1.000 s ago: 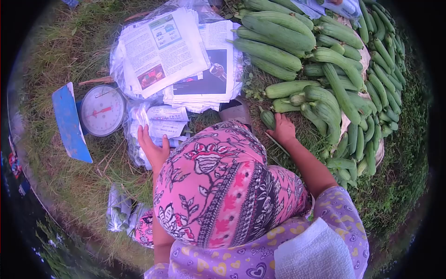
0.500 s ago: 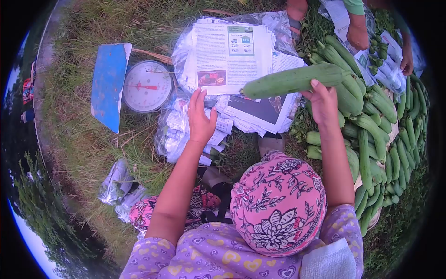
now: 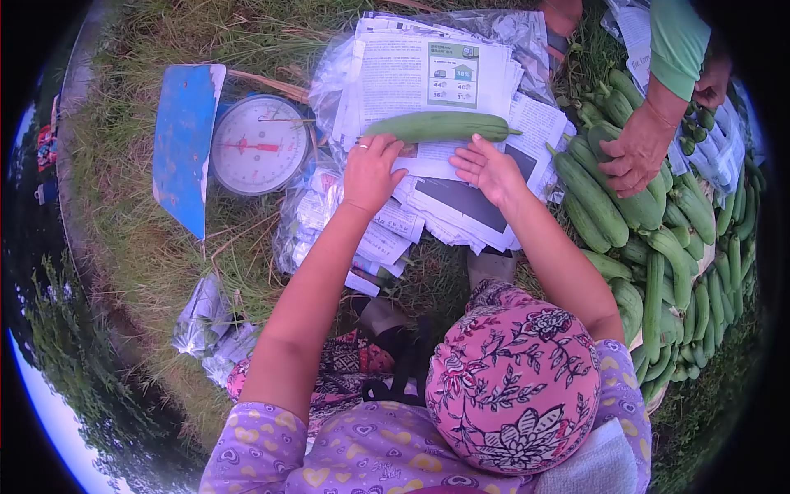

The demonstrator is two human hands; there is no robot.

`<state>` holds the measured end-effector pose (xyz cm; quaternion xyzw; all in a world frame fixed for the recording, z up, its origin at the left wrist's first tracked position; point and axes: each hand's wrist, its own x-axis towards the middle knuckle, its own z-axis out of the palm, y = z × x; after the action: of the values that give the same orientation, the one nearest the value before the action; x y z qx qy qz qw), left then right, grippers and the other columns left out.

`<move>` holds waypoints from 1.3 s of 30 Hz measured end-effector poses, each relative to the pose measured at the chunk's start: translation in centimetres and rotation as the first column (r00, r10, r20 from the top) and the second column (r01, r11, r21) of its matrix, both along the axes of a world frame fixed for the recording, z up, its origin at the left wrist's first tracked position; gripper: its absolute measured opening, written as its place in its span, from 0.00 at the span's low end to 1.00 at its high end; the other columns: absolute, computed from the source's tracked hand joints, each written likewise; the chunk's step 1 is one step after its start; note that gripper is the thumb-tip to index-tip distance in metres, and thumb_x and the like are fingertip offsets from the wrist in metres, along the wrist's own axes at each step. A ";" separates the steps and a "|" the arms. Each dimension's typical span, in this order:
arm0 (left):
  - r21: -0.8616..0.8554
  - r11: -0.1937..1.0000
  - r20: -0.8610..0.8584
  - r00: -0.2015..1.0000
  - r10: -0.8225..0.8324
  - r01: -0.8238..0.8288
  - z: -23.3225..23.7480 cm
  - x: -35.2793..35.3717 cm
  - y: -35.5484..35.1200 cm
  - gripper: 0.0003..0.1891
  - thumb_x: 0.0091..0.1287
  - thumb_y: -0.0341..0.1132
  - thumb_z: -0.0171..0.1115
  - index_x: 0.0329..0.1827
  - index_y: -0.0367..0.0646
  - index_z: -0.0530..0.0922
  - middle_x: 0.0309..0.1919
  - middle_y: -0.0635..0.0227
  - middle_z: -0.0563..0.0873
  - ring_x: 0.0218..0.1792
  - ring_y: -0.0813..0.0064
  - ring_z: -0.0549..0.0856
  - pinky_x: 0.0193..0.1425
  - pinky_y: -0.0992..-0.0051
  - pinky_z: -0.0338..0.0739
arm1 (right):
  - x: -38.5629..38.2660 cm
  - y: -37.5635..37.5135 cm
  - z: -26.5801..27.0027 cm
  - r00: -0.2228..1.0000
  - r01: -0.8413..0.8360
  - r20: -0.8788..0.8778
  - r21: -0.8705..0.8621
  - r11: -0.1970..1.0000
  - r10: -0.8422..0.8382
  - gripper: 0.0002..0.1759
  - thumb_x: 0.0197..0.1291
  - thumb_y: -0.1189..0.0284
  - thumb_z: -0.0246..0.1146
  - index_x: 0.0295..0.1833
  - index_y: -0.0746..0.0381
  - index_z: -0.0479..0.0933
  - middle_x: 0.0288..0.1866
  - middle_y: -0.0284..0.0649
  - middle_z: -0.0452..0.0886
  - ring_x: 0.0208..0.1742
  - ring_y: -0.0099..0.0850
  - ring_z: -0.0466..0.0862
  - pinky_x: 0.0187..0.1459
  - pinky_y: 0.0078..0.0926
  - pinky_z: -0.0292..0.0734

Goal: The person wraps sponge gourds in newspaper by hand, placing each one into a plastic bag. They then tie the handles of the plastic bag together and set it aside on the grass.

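The left fingers [image 3: 378, 150], loosely bent, touch the long green gourd [image 3: 440, 126]; the right fingers [image 3: 472, 162], half spread, hold nothing beside it. The gourd lies on stacked newspapers [image 3: 387, 74], upon grass [image 3: 140, 263], between dial scale [image 3: 259, 146] and piled gourds [image 3: 592, 198].

Grass [image 3: 123, 165] carries a dial scale [image 3: 261, 146], wrapped bundles [image 3: 203, 313], newspapers [image 3: 395, 74] on plastic [image 3: 529, 45], and heaped green gourds [image 3: 653, 305].

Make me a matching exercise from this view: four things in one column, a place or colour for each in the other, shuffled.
Things
1. gourd at the left hand
2. dial scale
3. head covering
4. co-worker's sleeve

Matches
A. pink with a floral pattern
B. light green
C. across the newspaper stack
D. beside the blue plate

Pairs: 1-C, gourd, left hand; 2-D; 3-A; 4-B
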<state>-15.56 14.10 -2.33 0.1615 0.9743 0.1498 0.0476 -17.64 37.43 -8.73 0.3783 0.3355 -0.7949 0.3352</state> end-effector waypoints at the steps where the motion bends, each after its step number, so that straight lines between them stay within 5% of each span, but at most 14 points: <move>1: -0.024 1.000 0.046 0.999 -0.012 0.013 0.4 -0.3 0.1 0.24 0.46 0.34 0.74 0.49 0.45 0.81 0.50 0.70 0.80 0.54 0.64 0.77 0.58 0.64 0.72 | 0.4 0.1 1.0 0.986 -0.141 -0.073 0.115 0.983 0.150 0.29 0.59 0.62 0.69 0.60 0.65 0.70 0.60 0.48 0.73 0.61 0.40 0.75 0.59 0.42 0.73; 3: -0.033 0.996 0.043 0.996 -0.075 0.077 -0.5 -0.3 0.2 0.25 0.44 0.36 0.75 0.48 0.46 0.82 0.50 0.72 0.80 0.54 0.66 0.77 0.57 0.65 0.72 | 1.2 0.2 3.2 0.872 -0.379 -0.167 0.362 0.851 0.460 0.26 0.56 0.63 0.70 0.56 0.65 0.75 0.59 0.43 0.75 0.59 0.36 0.76 0.55 0.40 0.75; 4: -0.039 0.993 0.045 0.993 -0.106 0.108 -1.0 -0.2 0.2 0.25 0.43 0.37 0.76 0.48 0.47 0.82 0.50 0.72 0.80 0.53 0.66 0.77 0.56 0.66 0.72 | 1.6 0.0 3.3 0.679 -0.332 -0.319 0.670 0.664 0.661 0.24 0.54 0.63 0.70 0.53 0.64 0.76 0.58 0.41 0.76 0.58 0.36 0.76 0.54 0.39 0.76; 6: -0.012 0.993 0.022 0.993 -0.120 0.120 -1.8 0.0 0.1 0.25 0.43 0.37 0.76 0.48 0.47 0.83 0.50 0.73 0.81 0.54 0.67 0.77 0.56 0.66 0.72 | 2.2 -0.1 3.1 0.149 0.125 -0.237 0.968 0.219 0.960 0.21 0.50 0.65 0.71 0.48 0.63 0.80 0.54 0.39 0.79 0.56 0.34 0.77 0.51 0.38 0.77; 9: 0.028 0.991 0.034 0.991 -0.130 0.129 -2.3 0.0 0.2 0.23 0.44 0.38 0.75 0.47 0.47 0.82 0.50 0.73 0.81 0.55 0.68 0.77 0.58 0.65 0.70 | 1.9 -0.1 2.1 -0.083 0.341 -0.121 0.929 0.143 0.989 0.19 0.47 0.68 0.69 0.46 0.63 0.79 0.51 0.40 0.79 0.56 0.37 0.76 0.51 0.35 0.77; 15: 0.064 0.988 0.018 0.990 -0.140 0.138 -2.7 0.1 0.1 0.20 0.47 0.38 0.74 0.44 0.47 0.83 0.50 0.72 0.82 0.54 0.68 0.77 0.59 0.65 0.70 | 1.3 -0.3 2.0 -0.058 0.181 -0.047 0.982 0.057 0.997 0.09 0.53 0.68 0.64 0.36 0.62 0.80 0.42 0.41 0.83 0.48 0.37 0.82 0.48 0.36 0.79; 21: 0.102 0.984 0.043 0.988 -0.151 0.146 -2.4 -0.9 0.2 0.15 0.52 0.36 0.71 0.43 0.44 0.84 0.46 0.69 0.86 0.49 0.65 0.81 0.54 0.66 0.75 | 0.3 -0.1 1.5 -0.073 0.198 -0.020 0.980 0.034 0.997 0.07 0.55 0.70 0.62 0.29 0.62 0.79 0.30 0.41 0.81 0.36 0.41 0.83 0.41 0.39 0.79; 30: 0.127 0.972 0.069 0.976 -0.208 0.198 -1.7 -1.6 -0.2 0.15 0.53 0.38 0.72 0.42 0.42 0.86 0.44 0.66 0.87 0.46 0.64 0.83 0.52 0.65 0.77 | -0.9 0.2 2.5 -0.060 0.126 -0.075 0.989 0.082 0.995 0.08 0.53 0.68 0.66 0.29 0.61 0.81 0.30 0.42 0.83 0.36 0.39 0.85 0.41 0.38 0.79; 39: 0.105 0.979 0.055 0.982 -0.180 0.174 -2.0 -1.6 -0.1 0.11 0.54 0.35 0.70 0.40 0.44 0.86 0.45 0.69 0.87 0.48 0.65 0.82 0.54 0.66 0.75 | -3.6 1.0 4.1 0.032 -0.231 -0.125 0.964 0.129 0.992 0.09 0.54 0.63 0.68 0.33 0.57 0.84 0.30 0.42 0.85 0.36 0.41 0.85 0.39 0.39 0.77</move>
<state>-17.15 13.97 -4.37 0.2447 0.9453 0.1985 0.0841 -21.21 38.40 -4.60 -0.1826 0.8751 -0.3343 0.2986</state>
